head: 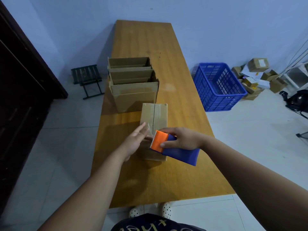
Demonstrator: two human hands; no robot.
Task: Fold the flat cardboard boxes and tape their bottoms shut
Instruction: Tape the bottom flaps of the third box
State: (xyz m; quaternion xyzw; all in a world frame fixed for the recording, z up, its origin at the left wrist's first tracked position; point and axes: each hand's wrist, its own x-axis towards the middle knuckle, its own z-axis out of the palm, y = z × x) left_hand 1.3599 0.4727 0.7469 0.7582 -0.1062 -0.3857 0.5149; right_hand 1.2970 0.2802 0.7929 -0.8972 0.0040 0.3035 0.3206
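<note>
Centrally placed box (pixel 160 114): lies bottom-up on the counter (pixel 166 47), near the person, so the flap seam faces up for taping.
Tape (pixel 149 126): a clear strip runs along the seam toward the near end; its glossy edge is hard to trace.
Left hand (pixel 135 141): fingers straight, pressing flat on the box's near left part, probably to steady it and smooth the strip.
Right hand (pixel 182 139): curled round the dispenser (pixel 181 154), thumb on its orange head, toothed edge held against the box top, likely to cut or finish the strip.
Hidden parts: the box's near end sits behind both hands; the roll is inside the dispenser; whether the strip is cut cannot be told.
Done boxes (pixel 133 84): three stand open-side up in a row just beyond, touching one another; their taped bottoms are out of sight.
Flat boxes: none in view.
Floor items: a blue crate (pixel 218 87) and loose parcels (pixel 260 75) to the right, a stool (pixel 86 79) to the left.
</note>
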